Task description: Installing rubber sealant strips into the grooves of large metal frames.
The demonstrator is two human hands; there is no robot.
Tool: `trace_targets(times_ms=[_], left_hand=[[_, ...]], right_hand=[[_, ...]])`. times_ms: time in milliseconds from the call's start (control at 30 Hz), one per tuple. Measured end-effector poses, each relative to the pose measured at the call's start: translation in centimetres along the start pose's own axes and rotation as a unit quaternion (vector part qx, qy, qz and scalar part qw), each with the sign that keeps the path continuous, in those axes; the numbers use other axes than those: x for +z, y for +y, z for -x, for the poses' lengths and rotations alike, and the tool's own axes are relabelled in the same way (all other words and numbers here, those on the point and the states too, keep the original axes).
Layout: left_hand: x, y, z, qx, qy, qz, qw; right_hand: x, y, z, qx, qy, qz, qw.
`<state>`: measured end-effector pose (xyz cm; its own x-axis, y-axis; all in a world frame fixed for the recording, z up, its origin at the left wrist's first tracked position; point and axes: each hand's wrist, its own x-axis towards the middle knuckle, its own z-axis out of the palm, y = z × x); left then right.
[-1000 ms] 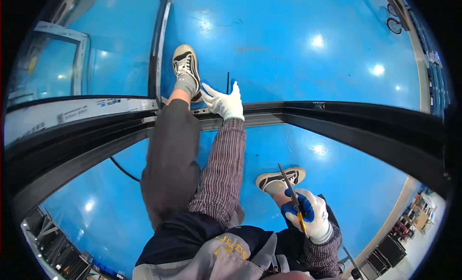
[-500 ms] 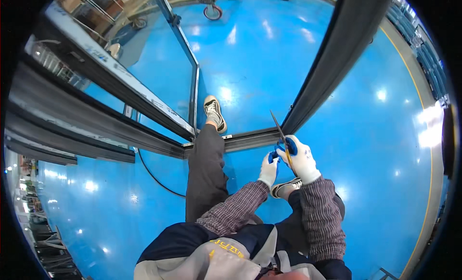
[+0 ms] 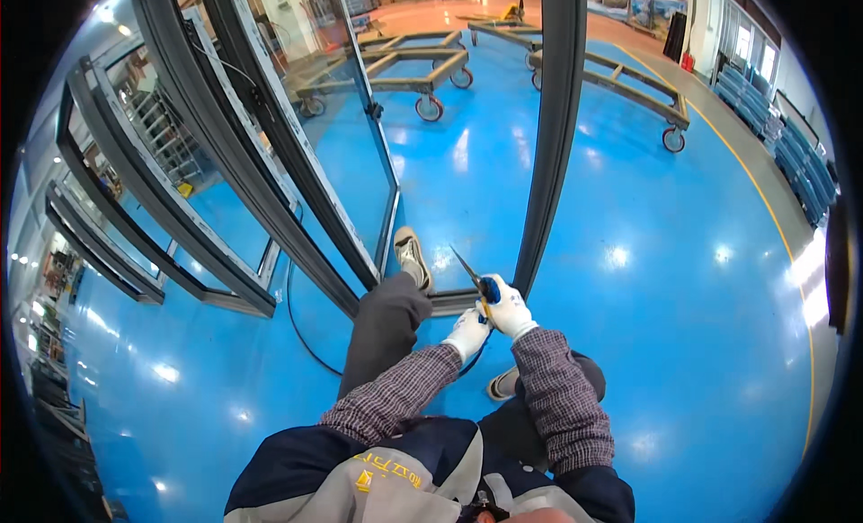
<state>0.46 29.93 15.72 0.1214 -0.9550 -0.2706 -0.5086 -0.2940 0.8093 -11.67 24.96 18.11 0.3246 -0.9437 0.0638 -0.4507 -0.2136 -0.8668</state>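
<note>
In the head view, the work between the hands looks best done with the pointed tool [image 3: 467, 266] angled away from the body and its tip clear of the left grip [image 3: 467, 332], since the two gloves sit right beside each other and a slip could catch the fingers. Small, controlled wrist movements would probably serve better than force, and the tip is best held off the dark frame [image 3: 556, 155] and away from the forward shoe [image 3: 409, 249]. The right grip [image 3: 509, 311] is closed around the tool's yellow handle; the blade sticks out past the fingers, forward and to the left, above the blue floor [image 3: 647, 343] and the frame's bottom rail. The left grip is just below and left of the right one, its fingers near the handle's lower end; a dark strip [image 3: 474, 361] hangs beneath it, but I cannot tell whether those fingers are clamped on the strip, on the handle or on nothing.
</note>
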Motion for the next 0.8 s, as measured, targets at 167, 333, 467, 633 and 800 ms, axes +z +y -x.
trace_targets(times_ms=[167, 333, 467, 633, 800], left_hand=[[-8.3, 7.0, 0.3, 0.080, -0.126, -0.076, 0.986], [-18.9, 5.3, -4.5, 0.132, 0.081, 0.124, 0.980], [-23.1, -5.5, -12.0, 0.042, 0.137, 0.106, 0.984], [-18.7, -12.4, -10.0, -0.003, 0.112, 0.072, 0.991], [-17.7, -14.7, -7.6, -0.006, 0.109, 0.005, 0.994]], right_hand=[[-1.2, 0.1, -0.4, 0.027, 0.052, -0.020, 0.998], [-1.1, -0.5, -1.5, 0.040, 0.077, -0.079, 0.993], [-1.0, -1.2, -2.5, 0.016, 0.075, -0.051, 0.996], [-1.5, -0.9, -3.8, 0.038, 0.052, -0.001, 0.998], [-0.8, -1.6, -5.8, 0.036, 0.043, 0.014, 0.998]])
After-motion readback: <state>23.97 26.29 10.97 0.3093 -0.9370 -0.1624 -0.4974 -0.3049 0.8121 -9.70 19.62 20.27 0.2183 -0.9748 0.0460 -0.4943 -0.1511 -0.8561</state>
